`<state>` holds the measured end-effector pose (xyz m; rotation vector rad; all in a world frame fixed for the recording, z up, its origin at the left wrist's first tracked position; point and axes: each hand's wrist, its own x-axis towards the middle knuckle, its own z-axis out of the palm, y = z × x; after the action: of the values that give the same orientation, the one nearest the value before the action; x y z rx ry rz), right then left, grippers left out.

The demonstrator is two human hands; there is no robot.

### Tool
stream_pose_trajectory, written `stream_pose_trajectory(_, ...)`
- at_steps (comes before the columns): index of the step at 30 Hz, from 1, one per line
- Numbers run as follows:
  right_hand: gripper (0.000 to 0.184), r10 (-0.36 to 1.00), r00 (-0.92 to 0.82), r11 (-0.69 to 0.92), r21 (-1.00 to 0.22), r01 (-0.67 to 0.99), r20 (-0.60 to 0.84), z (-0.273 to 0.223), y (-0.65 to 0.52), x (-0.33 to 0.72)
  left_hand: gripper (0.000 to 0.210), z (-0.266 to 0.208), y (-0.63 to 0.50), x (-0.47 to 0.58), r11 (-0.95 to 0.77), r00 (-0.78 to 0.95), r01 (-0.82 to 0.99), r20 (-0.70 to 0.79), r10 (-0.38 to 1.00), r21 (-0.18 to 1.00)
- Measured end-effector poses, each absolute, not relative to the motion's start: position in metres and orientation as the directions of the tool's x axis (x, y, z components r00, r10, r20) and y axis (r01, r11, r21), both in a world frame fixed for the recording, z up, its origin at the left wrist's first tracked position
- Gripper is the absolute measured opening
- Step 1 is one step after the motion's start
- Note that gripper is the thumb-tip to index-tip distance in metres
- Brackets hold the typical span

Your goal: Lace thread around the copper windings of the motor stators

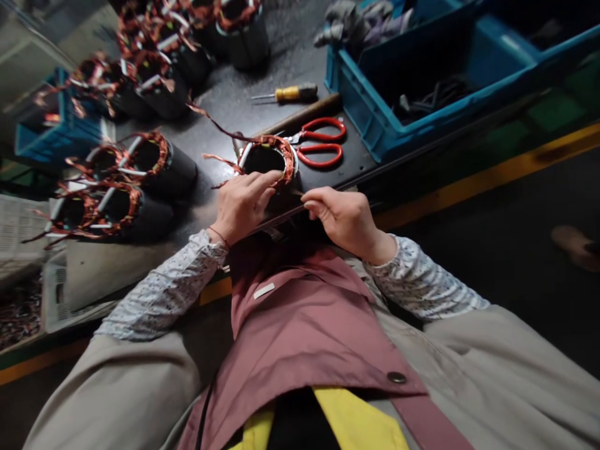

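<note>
In front of me at the bench edge stands a motor stator (287, 156), a dark cylinder whose top carries a ring of copper windings, with loose wire leads reaching left. My left hand (246, 203) grips its near left rim, fingers bent over the windings. Just right of the stator, my right hand (344, 219) is closed in a pinch on a thin pale strand (299, 194) that runs toward the windings; its exact kind is too small to tell. Red-handled scissors (322, 144) lie right behind the stator, their blades partly hidden by it.
A yellow-and-black screwdriver (295, 93) and a wooden-looking rod (300, 115) lie beyond the scissors. Blue bins (375, 119) holding dark parts stand at right, with grey gloves (356, 25) behind. Several more stators (175, 169) crowd the left. A blue crate (35, 140) sits far left.
</note>
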<state>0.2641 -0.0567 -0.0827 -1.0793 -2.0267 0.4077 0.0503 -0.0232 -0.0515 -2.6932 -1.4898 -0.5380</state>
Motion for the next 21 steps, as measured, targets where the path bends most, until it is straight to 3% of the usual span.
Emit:
stream_pose_trajectory(3, 0.027, 0.802, -0.256, 0.597, -0.707, 0.378, 0.540, -0.079, -0.053, 0.267, 0.029, -0.048, -0.024, 0.051, -0.552, 0.495, 0.823, 0.306, 0.813, 0.134)
stream_pose_trajectory(6, 0.023, 0.824, -0.214, 0.563, -0.722, 0.402, 0.524, -0.087, -0.052, 0.265, 0.027, -0.042, -0.024, 0.052, -0.545, 0.500, 0.825, 0.262, 0.826, 0.146)
stream_pose_trajectory(11, 0.026, 0.796, -0.303, 0.576, -0.500, 0.647, 0.525, -0.100, -0.046, 0.259, 0.026, -0.030, -0.019, 0.054, -0.500, 0.468, 0.820, 0.176, 0.866, 0.279)
stream_pose_trajectory(15, 0.031, 0.761, -0.327, 0.573, -0.343, 0.744, 0.561, -0.099, -0.044, 0.258, 0.028, -0.026, -0.015, 0.055, -0.472, 0.445, 0.800, 0.161, 0.881, 0.371)
stream_pose_trajectory(21, 0.028, 0.806, -0.365, 0.542, -0.334, 0.771, 0.466, -0.089, -0.038, 0.242, 0.035, -0.021, -0.011, 0.052, -0.431, 0.445, 0.804, 0.065, 0.893, 0.409)
